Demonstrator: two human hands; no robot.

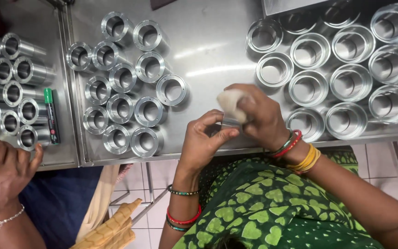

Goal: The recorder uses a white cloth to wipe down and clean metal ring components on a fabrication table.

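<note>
My left hand (203,138) grips a small shiny metal ring part (229,123), mostly hidden between my fingers, just above the near edge of the steel table (208,50). My right hand (259,115) presses a pale wad of cloth (231,101) against that part from the right. Both wrists wear coloured bangles. To the left of my hands stands a cluster of several flanged metal sleeves (125,83). To the right stands a group of several wider metal cups (346,69).
A second steel tray (65,157) at the left holds several more sleeves (10,83) and a green-capped marker (50,115). Another person's hand (3,168) with a thin bracelet rests at that tray's near edge. Tiled floor shows below the table.
</note>
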